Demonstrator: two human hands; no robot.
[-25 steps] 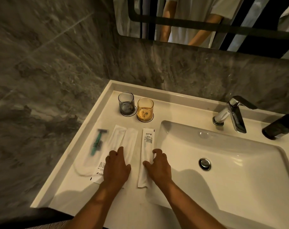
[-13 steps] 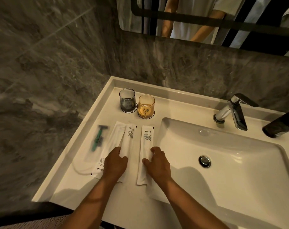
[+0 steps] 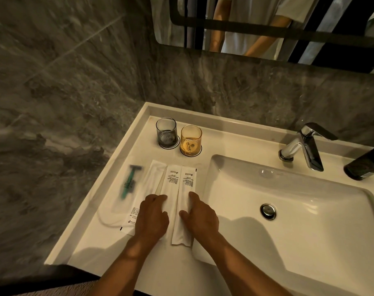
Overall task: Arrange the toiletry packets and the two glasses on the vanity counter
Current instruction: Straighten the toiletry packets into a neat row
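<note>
Three long white packets lie lengthwise on the white counter (image 3: 109,248): a left packet (image 3: 145,189), a middle packet (image 3: 171,182) and a right packet (image 3: 187,184). The middle and right ones touch side by side. My left hand (image 3: 153,216) lies flat on the left and middle packets. My right hand (image 3: 201,216) presses the right packet's edge, fingers apart. A clear pouch with a green razor (image 3: 129,182) lies furthest left. A grey glass (image 3: 166,132) and an amber glass (image 3: 190,141) stand on coasters behind the packets.
The basin (image 3: 299,210) with its drain (image 3: 268,211) fills the right side. A chrome tap (image 3: 305,146) and a dark bottle (image 3: 365,163) stand at the back right. Grey marble walls close in on the left and behind. A mirror (image 3: 267,28) hangs above.
Both hands have slid the middle and right packets together, closing the gap between them. The middle packet now covers more of the left one. The glasses and the razor have not moved.
</note>
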